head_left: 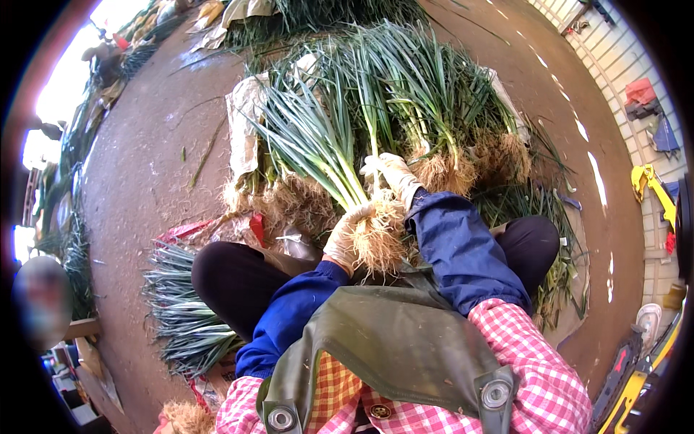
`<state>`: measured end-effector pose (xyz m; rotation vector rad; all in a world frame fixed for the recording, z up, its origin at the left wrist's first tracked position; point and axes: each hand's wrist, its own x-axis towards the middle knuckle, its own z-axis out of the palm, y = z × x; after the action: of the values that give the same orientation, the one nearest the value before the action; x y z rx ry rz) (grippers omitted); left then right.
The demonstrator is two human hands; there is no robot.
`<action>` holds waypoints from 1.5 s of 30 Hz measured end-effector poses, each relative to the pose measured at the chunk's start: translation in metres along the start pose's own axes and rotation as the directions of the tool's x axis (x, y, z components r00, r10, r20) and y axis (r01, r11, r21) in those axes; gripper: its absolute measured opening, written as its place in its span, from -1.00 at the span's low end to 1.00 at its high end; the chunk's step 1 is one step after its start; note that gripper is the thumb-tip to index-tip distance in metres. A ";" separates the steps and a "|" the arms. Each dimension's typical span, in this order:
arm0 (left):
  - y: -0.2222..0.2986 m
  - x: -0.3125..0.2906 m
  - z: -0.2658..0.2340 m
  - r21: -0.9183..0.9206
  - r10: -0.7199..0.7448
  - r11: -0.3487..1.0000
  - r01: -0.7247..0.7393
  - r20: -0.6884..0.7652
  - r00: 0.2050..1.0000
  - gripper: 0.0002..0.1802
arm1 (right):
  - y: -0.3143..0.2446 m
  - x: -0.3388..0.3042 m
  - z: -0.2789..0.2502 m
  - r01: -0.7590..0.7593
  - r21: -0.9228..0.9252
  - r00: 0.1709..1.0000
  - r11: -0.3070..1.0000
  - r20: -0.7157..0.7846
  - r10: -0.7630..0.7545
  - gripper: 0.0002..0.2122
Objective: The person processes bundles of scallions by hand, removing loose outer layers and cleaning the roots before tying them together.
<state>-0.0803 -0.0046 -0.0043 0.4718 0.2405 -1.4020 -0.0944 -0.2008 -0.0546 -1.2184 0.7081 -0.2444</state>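
Observation:
My left hand (343,244), in a pale glove, is closed round the lower stalks of a bunch of green onions (329,160). Their leaves fan up and to the left, and the tangled, tan roots hang beside the glove. My right hand (396,176), gloved too, pinches a green onion stalk (374,141) just above those roots. Its fingertips are partly hidden by the stalk. Just beyond both hands lies a broad heap of green onions (426,94), roots toward me, partly on pale sacking (246,119).
Green onions lie in a neat pile (189,307) by my left knee, with red and clear plastic (210,230) above it. More leaves (553,239) lie beyond my right knee. A yellow-handled tool (654,188) stands by the tiled wall (607,54). A blurred person (43,296) appears far left.

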 end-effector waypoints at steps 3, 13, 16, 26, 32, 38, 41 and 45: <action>0.003 0.001 -0.014 -0.023 -0.023 0.999 0.022 -0.042 0.999 -0.70 | 0.015 -0.004 0.017 -0.098 0.008 0.995 0.995 0.028 0.097 -0.82; -0.023 0.014 -0.033 -0.020 0.116 0.993 -0.118 -0.096 0.989 -0.82 | 0.023 -0.063 0.005 0.021 -0.160 0.958 0.987 0.284 0.026 -0.69; -0.028 0.018 -0.039 -0.159 0.096 0.983 -0.089 0.035 0.995 -0.84 | -0.014 -0.087 0.026 -0.091 -0.057 0.937 0.994 0.334 0.105 -0.63; -0.015 -0.014 -0.012 -0.013 -0.069 0.998 0.069 -0.036 0.997 -0.81 | 0.025 -0.029 -0.003 -0.014 -0.463 0.993 0.886 -0.113 -0.044 -0.74; -0.020 -0.006 -0.031 0.019 -0.072 0.997 0.072 0.018 0.997 -0.72 | 0.020 -0.026 0.002 -0.155 -0.262 0.982 0.953 0.069 0.178 -0.75; -0.021 -0.006 -0.022 -0.024 -0.058 0.998 0.059 0.047 0.997 -0.76 | 0.025 -0.029 -0.001 0.080 -0.381 0.996 0.921 0.008 -0.083 -0.63; -0.019 -0.014 -0.026 0.032 -0.031 0.999 0.029 0.053 0.998 -0.79 | 0.019 -0.038 0.020 0.206 -0.758 0.920 0.619 -0.066 -0.386 -0.61; -0.020 -0.008 -0.021 -0.032 0.006 0.999 -0.004 0.060 0.998 -0.82 | 0.028 -0.032 0.005 0.290 -0.801 0.850 0.524 -0.037 -0.526 -0.67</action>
<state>-0.0988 0.0100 -0.0226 0.4036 0.2124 -1.4037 -0.1217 -0.1702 -0.0679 -2.2495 0.7802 -0.5571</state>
